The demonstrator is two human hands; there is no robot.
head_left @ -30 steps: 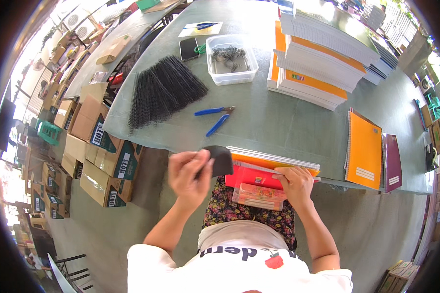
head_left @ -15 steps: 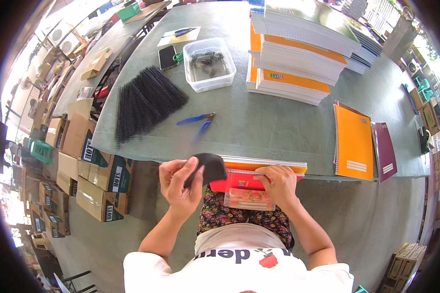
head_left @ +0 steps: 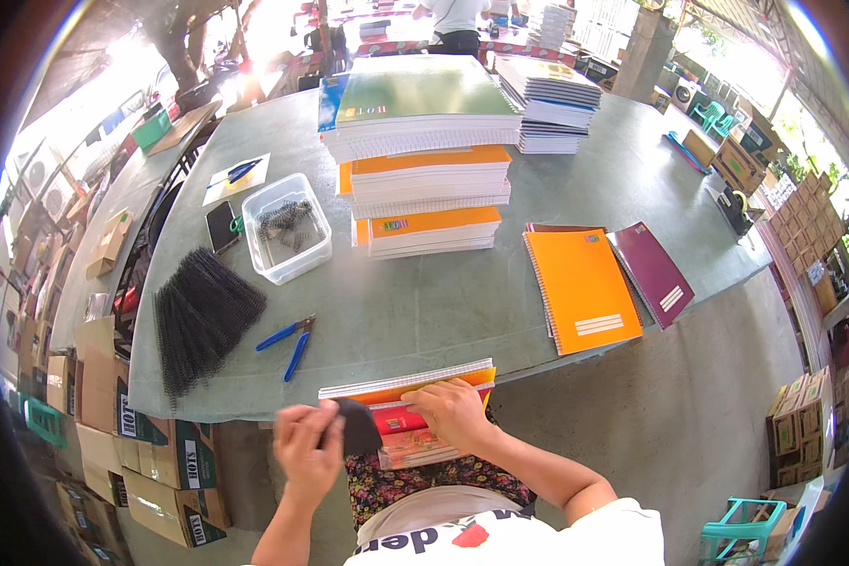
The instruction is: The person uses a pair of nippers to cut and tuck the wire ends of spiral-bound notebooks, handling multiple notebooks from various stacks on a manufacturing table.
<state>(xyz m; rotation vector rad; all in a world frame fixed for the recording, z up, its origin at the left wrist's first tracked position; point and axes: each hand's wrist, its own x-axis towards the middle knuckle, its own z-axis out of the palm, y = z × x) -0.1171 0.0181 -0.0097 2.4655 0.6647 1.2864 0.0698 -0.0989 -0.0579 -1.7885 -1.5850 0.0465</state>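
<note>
My left hand point(head_left: 304, 448) grips a flat black piece with a rounded edge point(head_left: 358, 429), held beside the left end of a small stack of notebooks. My right hand point(head_left: 451, 415) holds that stack by its top side, fingers bent over it. The stack rests at the table's near edge and on my lap. An orange notebook point(head_left: 401, 385) with pale page edges lies on the far side, and a red notebook point(head_left: 396, 418) is nearer me. Below it is a clear-covered, reddish patterned item point(head_left: 415, 448), its kind unclear.
On the table point(head_left: 424, 321) are blue-handled cutters point(head_left: 290, 344), black spiral coils point(head_left: 203, 316), a clear plastic box point(head_left: 288, 226) of coil pieces and a phone point(head_left: 222, 226). Tall notebook stacks point(head_left: 424, 179) stand farther back. Orange point(head_left: 585, 288) and purple point(head_left: 653, 274) notebooks lie right. Boxes point(head_left: 174, 500) sit lower left.
The view has tilted up and turned, showing more of the far table and a person there. My left hand still holds the black piece; my right hand stays on the notebooks.
</note>
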